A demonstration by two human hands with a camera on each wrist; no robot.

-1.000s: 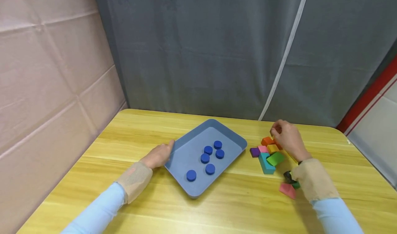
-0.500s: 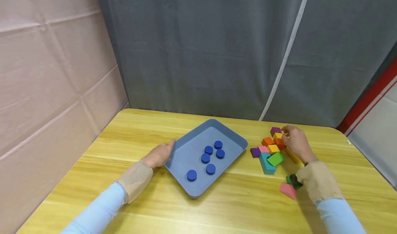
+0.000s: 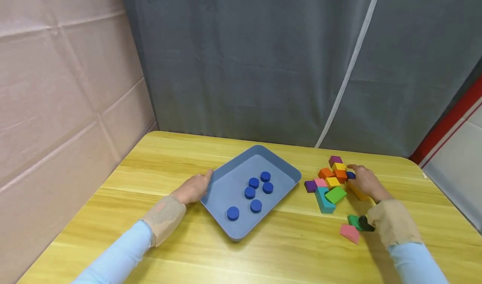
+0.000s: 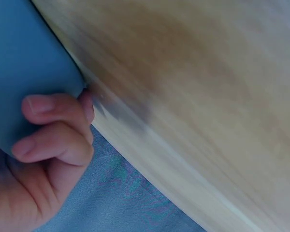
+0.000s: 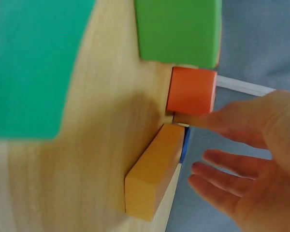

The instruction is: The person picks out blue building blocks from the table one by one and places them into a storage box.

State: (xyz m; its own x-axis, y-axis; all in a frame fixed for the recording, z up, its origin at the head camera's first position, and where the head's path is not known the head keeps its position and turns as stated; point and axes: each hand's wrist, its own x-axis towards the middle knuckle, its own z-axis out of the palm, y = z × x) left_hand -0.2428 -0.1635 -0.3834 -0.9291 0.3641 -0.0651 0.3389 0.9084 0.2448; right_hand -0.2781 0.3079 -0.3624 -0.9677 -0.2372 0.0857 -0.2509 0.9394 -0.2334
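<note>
My left hand (image 3: pixel 192 189) grips the left edge of a blue-grey tray (image 3: pixel 226 190), its fingers (image 4: pixel 58 137) curled at the tray's corner in the left wrist view. Several dark blue discs (image 3: pixel 256 206) lie in the tray. My right hand (image 3: pixel 368 182) reaches to the right side of a cluster of coloured blocks. Its fingers (image 5: pixel 222 181) are spread and fairly straight, beside a blue disc (image 3: pixel 351 175) that is mostly hidden behind a long yellow-orange block (image 5: pixel 154 171) in the right wrist view. One fingertip lies between that block and a red-orange block (image 5: pixel 192 91).
Purple (image 3: pixel 335 160), yellow, orange, pink and light green blocks (image 3: pixel 336 195) and a teal arched block (image 3: pixel 324 200) sit together on the wooden table (image 3: pixel 180 250). Closer in are a dark green block (image 3: pixel 355 222) and a pink block (image 3: pixel 350 234). A grey curtain (image 3: pixel 241 66) hangs behind.
My right hand has moved right and nearer from the back of the cluster, uncovering a purple and a yellow block and then the blue disc. The left hand and tray stay put.
</note>
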